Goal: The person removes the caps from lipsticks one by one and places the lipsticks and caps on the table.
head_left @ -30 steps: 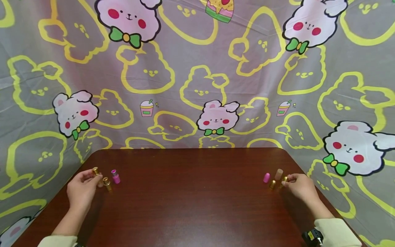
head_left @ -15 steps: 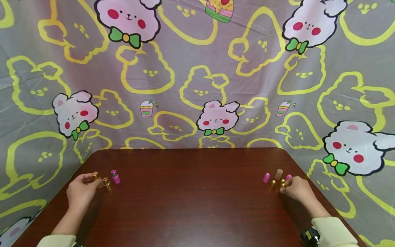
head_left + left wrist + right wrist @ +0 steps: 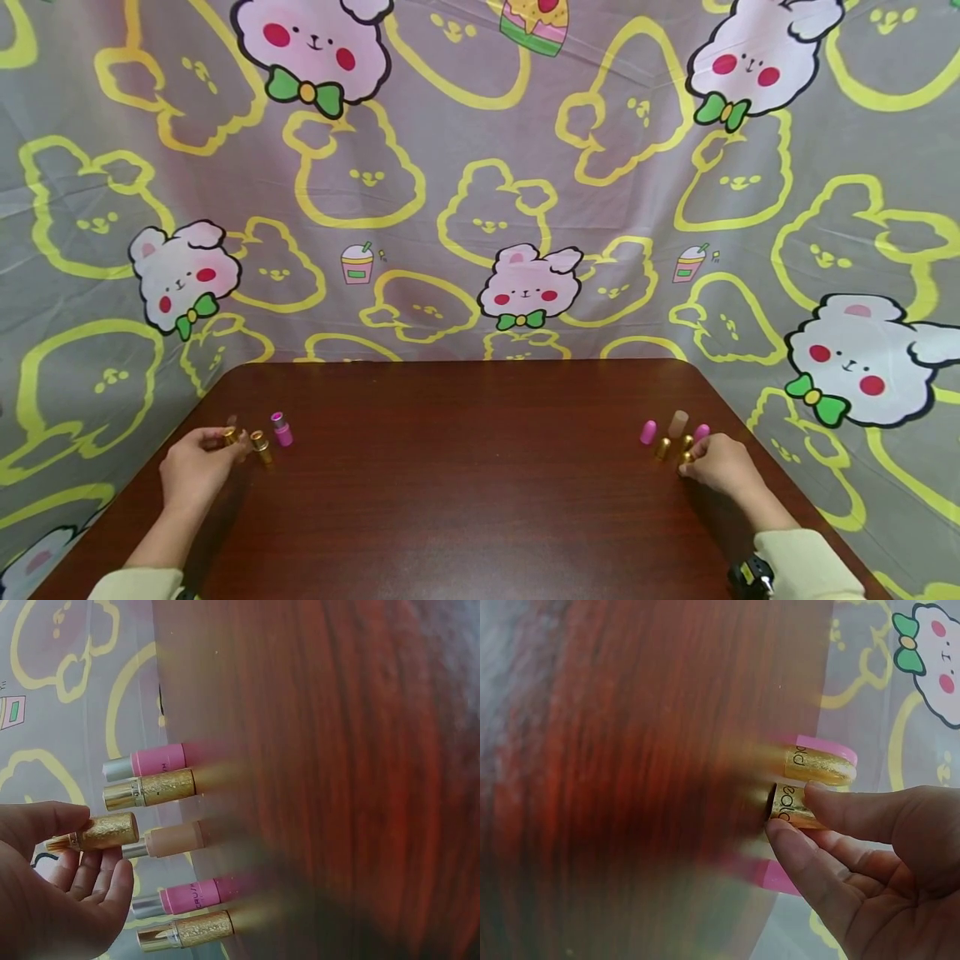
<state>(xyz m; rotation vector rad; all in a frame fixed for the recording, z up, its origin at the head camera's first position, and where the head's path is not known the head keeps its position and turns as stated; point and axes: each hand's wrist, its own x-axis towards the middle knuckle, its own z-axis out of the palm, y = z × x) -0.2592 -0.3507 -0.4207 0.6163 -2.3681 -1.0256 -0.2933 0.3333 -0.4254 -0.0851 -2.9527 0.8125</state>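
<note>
My left hand (image 3: 56, 881) pinches a gold lipstick tube (image 3: 109, 831) between thumb and fingers, a little above the table and slightly tilted. Around it stand pink lipsticks (image 3: 159, 760), gold lipsticks (image 3: 166, 786) and a beige lipstick (image 3: 175, 838), all uncapped. At the right, my right hand (image 3: 877, 862) pinches a gold cap (image 3: 789, 806) by its sides; its dark open rim faces the table. Another gold cap (image 3: 821, 765) stands just beside it, in front of a pink cap. A second pink cap (image 3: 778, 876) is partly hidden by the fingers.
A beige cap (image 3: 678, 423) and a pink cap (image 3: 648, 432) stand in the right group. The brown table (image 3: 465, 483) stretches between the two groups. A patterned curtain (image 3: 420, 208) hangs behind and along the sides.
My left hand has lowered the gold lipstick tube slightly. My right hand has shifted nearer and slightly left with a gold cap, and a pink cap behind it has come into sight.
</note>
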